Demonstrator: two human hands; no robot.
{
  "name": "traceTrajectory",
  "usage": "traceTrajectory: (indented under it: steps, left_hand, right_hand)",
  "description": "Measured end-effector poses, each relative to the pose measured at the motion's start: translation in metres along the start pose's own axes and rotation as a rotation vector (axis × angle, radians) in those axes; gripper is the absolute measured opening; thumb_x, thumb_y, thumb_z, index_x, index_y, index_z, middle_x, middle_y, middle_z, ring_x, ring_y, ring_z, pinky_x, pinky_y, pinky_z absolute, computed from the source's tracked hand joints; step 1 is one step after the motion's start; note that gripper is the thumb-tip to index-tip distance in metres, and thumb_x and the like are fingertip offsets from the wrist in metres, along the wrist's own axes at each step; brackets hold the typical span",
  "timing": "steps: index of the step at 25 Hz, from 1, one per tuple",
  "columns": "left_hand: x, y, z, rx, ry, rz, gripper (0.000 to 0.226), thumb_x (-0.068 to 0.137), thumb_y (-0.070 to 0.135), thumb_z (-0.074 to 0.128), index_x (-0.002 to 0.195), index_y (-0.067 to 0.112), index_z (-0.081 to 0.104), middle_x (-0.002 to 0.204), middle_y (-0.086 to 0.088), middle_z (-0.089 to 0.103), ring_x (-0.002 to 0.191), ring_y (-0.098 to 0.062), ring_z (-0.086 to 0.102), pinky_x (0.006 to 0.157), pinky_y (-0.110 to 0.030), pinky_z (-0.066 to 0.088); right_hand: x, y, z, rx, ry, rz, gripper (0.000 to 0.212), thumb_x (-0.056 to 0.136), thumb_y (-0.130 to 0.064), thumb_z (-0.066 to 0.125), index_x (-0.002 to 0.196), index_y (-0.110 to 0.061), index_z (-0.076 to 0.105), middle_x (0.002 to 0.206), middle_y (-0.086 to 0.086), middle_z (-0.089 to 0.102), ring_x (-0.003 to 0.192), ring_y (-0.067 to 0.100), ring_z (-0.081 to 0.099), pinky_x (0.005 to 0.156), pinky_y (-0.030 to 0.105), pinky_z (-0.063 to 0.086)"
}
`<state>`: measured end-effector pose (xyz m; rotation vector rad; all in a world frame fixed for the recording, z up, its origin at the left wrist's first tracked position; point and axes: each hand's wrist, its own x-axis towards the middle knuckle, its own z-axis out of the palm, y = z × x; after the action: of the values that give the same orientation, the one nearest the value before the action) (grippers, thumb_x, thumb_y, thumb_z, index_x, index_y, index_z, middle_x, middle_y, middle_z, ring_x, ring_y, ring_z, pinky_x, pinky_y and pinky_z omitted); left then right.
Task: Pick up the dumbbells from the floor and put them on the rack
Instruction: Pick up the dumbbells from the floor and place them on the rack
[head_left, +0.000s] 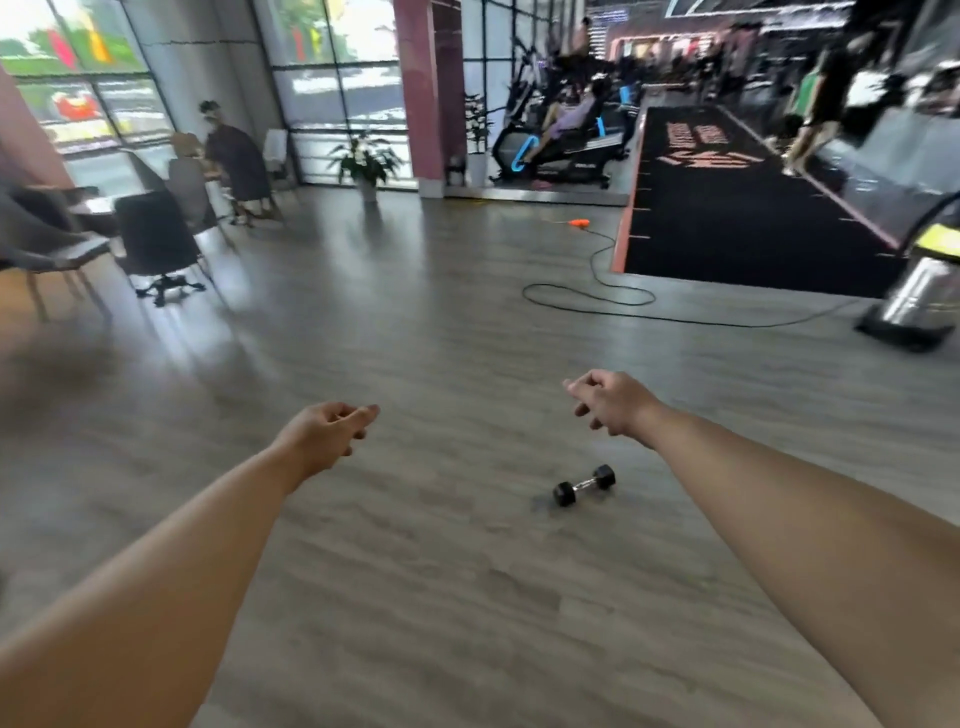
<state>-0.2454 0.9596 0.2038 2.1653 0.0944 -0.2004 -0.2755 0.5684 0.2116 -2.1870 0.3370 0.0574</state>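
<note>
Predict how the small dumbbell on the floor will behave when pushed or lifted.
The dumbbell looks rigid and probably heavy for its size, given its solid dark heads. Those heads seem faceted, so a push would likely slide it rather than roll it. The shiny metal handle may be a little slippery.

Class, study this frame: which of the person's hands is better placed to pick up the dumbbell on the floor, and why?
Probably the right hand: the dumbbell lies just below it, well clear of the left hand. Both hands are empty, loosely curled.
</note>
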Motion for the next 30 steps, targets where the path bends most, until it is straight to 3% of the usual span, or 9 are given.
traceTrajectory:
  steps: [3,6,11,20,25,30]
  left_hand:
    - [0.067,0.028,0.03,0.013,-0.111,0.068,0.04,0.092,0.06,0.065,0.099,0.021,0.073,0.103,-0.002,0.076,0.086,-0.025,0.071,0.062,-0.03,0.046]
    - [0.114,0.049,0.071,0.044,-0.202,0.096,0.042,0.09,0.064,0.065,0.097,0.024,0.073,0.101,0.0,0.077,0.087,-0.024,0.072,0.065,-0.031,0.047]
    - [0.2,0.092,0.145,0.091,-0.217,0.095,0.045,0.089,0.067,0.064,0.096,0.024,0.073,0.101,0.002,0.076,0.09,-0.024,0.073,0.069,-0.033,0.05]
    - [0.312,0.164,0.259,0.114,-0.154,0.048,0.046,0.086,0.069,0.066,0.092,0.023,0.074,0.096,-0.001,0.078,0.087,-0.026,0.073,0.067,-0.033,0.051]
    - [0.38,0.163,0.313,0.156,-0.193,-0.022,0.041,0.083,0.07,0.066,0.086,0.029,0.071,0.094,0.007,0.075,0.084,-0.015,0.07,0.069,-0.031,0.049]
    - [0.487,0.151,0.373,0.157,-0.26,-0.085,0.042,0.084,0.07,0.066,0.087,0.028,0.071,0.094,0.008,0.075,0.084,-0.014,0.07,0.071,-0.03,0.05]
  right_hand:
    - [0.035,0.012,-0.019,0.039,0.083,0.072,0.034,0.092,-0.058,0.06,0.095,-0.025,0.066,0.092,-0.001,0.075,0.071,0.019,0.063,0.058,0.029,0.046]
    - [0.069,0.036,-0.033,0.054,0.121,0.122,0.032,0.092,-0.054,0.063,0.091,-0.022,0.067,0.09,0.002,0.076,0.064,0.018,0.061,0.054,0.026,0.042]
    - [0.163,0.086,-0.083,0.076,0.145,0.162,0.031,0.093,-0.053,0.062,0.094,-0.023,0.066,0.091,0.002,0.076,0.064,0.018,0.061,0.055,0.026,0.041]
    - [0.331,0.145,-0.178,0.001,-0.001,0.192,0.042,0.097,-0.052,0.059,0.108,-0.012,0.065,0.093,0.004,0.074,0.069,0.022,0.059,0.054,0.028,0.04]
    - [0.426,0.169,-0.171,-0.068,-0.082,0.219,0.04,0.096,-0.051,0.062,0.105,-0.012,0.068,0.089,0.002,0.073,0.065,0.018,0.059,0.052,0.026,0.04]
    - [0.529,0.191,-0.152,-0.139,-0.152,0.253,0.038,0.096,-0.051,0.063,0.104,-0.015,0.068,0.087,0.0,0.073,0.068,0.018,0.061,0.056,0.028,0.04]
